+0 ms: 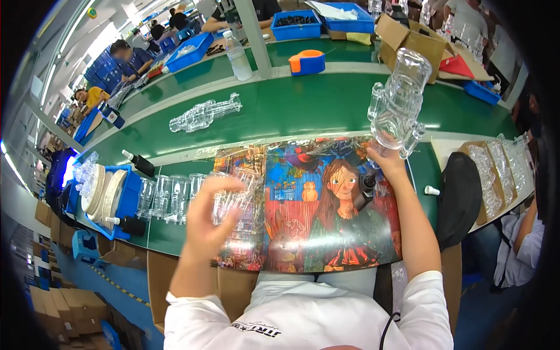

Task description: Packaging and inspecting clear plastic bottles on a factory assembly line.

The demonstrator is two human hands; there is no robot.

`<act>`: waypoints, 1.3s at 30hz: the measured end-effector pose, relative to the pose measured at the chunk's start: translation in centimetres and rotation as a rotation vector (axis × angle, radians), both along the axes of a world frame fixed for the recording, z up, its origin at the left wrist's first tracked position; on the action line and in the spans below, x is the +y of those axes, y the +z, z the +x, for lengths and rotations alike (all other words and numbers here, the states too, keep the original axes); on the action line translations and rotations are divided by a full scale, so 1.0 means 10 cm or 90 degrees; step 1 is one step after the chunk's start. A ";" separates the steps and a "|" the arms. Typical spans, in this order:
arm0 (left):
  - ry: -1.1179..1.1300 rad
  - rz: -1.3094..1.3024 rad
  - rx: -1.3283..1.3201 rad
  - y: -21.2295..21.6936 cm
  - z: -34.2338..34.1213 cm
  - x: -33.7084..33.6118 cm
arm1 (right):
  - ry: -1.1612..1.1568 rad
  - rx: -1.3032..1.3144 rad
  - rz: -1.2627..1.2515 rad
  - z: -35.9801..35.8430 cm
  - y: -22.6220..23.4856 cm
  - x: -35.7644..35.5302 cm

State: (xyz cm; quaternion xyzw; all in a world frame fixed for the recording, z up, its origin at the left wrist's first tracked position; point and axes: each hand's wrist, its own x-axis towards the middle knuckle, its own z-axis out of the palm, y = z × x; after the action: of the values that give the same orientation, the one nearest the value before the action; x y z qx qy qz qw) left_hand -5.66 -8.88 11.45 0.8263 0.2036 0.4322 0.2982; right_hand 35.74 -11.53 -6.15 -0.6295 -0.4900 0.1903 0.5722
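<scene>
My right hand (389,160) is raised above the table and grips a tall clear plastic bottle-shaped part (401,104) by its lower end, holding it upright over the green belt. My left hand (208,214) is curled around another clear plastic part (240,205) low over the left side of a colourful picture mat (326,204) showing a cartoon girl. A row of several more clear plastic parts (169,198) stands just left of that hand.
A green conveyor belt (291,111) runs across, carrying clear plastic parts (204,115). A blue tray with white rolls (108,195) is at left, cardboard boxes (408,41) and blue bins (294,26) behind. Clear parts fill a box (496,172) at right. Other people work around.
</scene>
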 end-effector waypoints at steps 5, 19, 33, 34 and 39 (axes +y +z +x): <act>0.229 0.210 0.276 0.08 0.09 1.22 | 0.020 0.055 -0.015 -0.12 0.14 0.02; 0.312 0.309 0.784 -0.82 0.89 3.13 | -0.037 -0.020 0.006 -0.08 0.09 -0.01; 0.227 0.467 0.851 -0.86 1.15 2.90 | -0.028 0.027 0.020 -0.09 0.24 -0.02; 0.225 0.511 0.844 -0.82 1.12 2.84 | -0.028 0.017 0.021 -0.08 0.23 0.00; 0.105 0.722 0.723 -0.64 1.13 2.31 | -0.022 0.031 0.034 -0.06 0.20 0.00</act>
State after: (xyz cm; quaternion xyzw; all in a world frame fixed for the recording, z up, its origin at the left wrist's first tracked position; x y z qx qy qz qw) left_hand 5.66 14.21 5.03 0.9277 0.1344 0.0048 -0.3482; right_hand 35.11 -11.56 -4.15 -0.6174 -0.4700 0.1827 0.6037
